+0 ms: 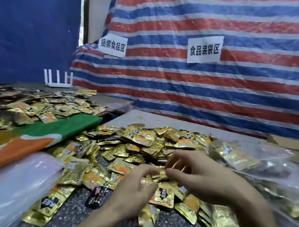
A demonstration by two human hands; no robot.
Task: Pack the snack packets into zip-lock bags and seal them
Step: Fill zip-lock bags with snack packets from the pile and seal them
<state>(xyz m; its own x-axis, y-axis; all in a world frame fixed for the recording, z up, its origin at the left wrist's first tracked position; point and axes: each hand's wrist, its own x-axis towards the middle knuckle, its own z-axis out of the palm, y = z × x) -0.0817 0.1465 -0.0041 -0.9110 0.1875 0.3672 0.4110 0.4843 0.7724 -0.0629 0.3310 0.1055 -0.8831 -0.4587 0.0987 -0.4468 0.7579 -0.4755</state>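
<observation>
I have both hands over the heap of gold foil snack packets (141, 142) that covers the middle of the speckled grey tabletop (181, 123). The right hand (199, 179) pinches a small bunch of packets (160, 173) between its thumb and curled fingers. The left hand (135, 189) bends its fingers toward the same bunch, but blur keeps me from telling whether it grips. Filled clear zip-lock bags (233, 157) lie along the right edge. What looks like a stack of clear plastic bags (3, 189) sits at the near left corner. I judge the step to be gathering one portion. I would square the packets flat, edges aligned, so they slide into a bag mouth without snagging the zip.
</observation>
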